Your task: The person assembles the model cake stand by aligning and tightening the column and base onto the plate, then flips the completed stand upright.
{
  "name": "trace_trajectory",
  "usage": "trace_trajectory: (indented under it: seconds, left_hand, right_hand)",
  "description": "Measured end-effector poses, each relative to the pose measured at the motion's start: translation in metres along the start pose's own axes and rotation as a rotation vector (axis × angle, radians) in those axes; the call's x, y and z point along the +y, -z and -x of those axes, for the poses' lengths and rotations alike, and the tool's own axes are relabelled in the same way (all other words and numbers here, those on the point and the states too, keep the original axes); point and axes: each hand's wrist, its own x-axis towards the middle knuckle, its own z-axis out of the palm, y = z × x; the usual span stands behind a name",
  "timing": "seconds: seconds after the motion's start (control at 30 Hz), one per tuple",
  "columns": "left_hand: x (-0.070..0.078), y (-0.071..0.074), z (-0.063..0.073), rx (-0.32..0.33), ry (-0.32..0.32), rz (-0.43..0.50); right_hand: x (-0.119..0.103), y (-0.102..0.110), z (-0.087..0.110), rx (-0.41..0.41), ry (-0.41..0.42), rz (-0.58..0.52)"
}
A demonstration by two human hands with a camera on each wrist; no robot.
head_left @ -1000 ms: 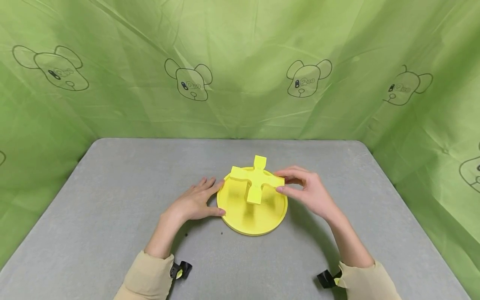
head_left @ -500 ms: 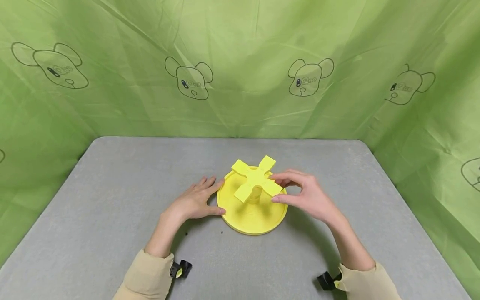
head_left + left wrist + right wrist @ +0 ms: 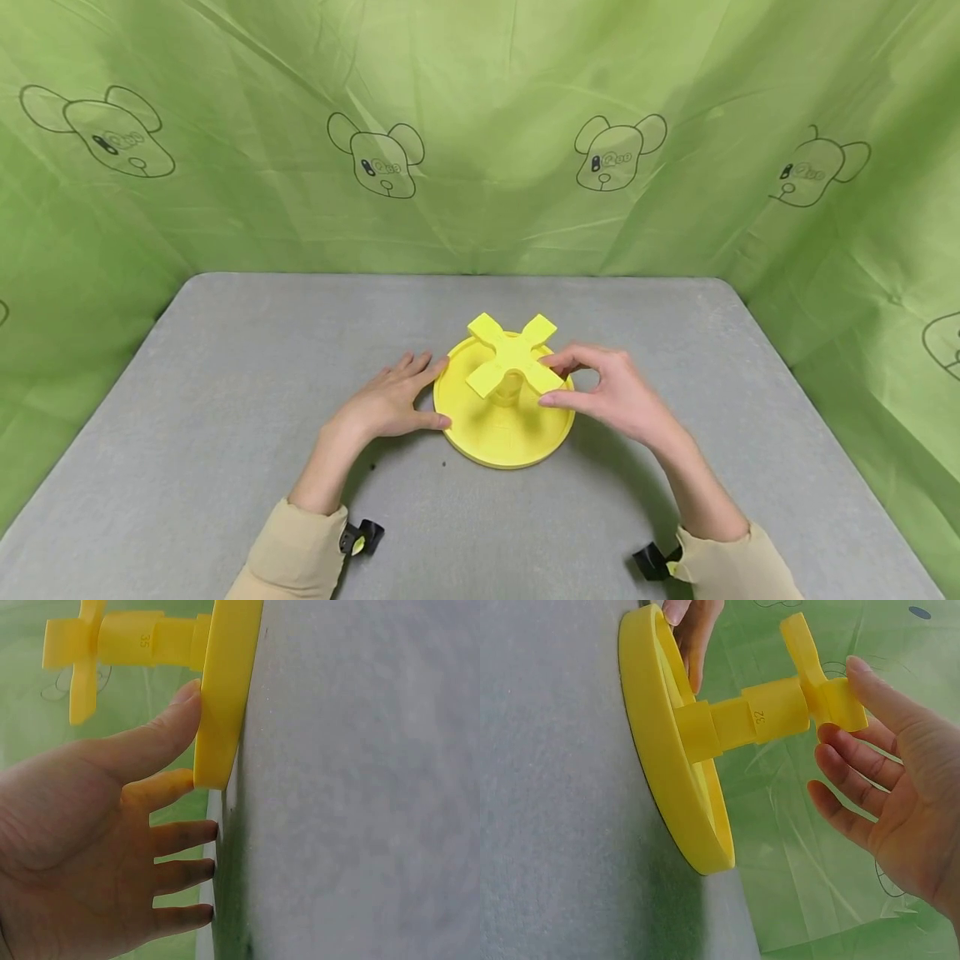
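A round yellow base with a raised rim (image 3: 501,446) lies flat on the table. From its middle rises a stepped yellow post (image 3: 774,712), marked "32" in the right wrist view. A yellow cross-shaped piece with flared arms (image 3: 512,353) sits at the top of the post. My right hand (image 3: 618,392) pinches the near-right arm of this cross between thumb and fingers. On the left, my left hand (image 3: 386,404) rests against the base, thumb and forefinger touching its rim. Its other fingers (image 3: 184,876) are spread out straight, tips at the table.
The grey table (image 3: 300,325) extends around the base. Two small dark specks (image 3: 444,463) lie in front of it. Green cloth (image 3: 480,225) with bear drawings hangs behind and at both sides. Black wrist devices (image 3: 366,537) sit at both sleeves.
The cross has turned clockwise as seen from above, its arms now pointing diagonally. My right hand has shifted slightly toward me with the arm it pinches. The left hand and base stay put.
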Motion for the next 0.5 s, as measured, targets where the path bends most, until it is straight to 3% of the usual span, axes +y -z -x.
trace_trajectory:
  seconds: [0.37, 0.5]
  left_hand:
    - [-0.0011, -0.003, -0.0026, -0.001, 0.013, -0.001]
    - [-0.0025, -0.0037, -0.0031, 0.003, 0.018, 0.0]
  right_hand:
    - [-0.0038, -0.0072, 0.0017, 0.047, 0.049, 0.067]
    - [-0.0003, -0.0082, 0.0002, 0.162, 0.112, 0.038]
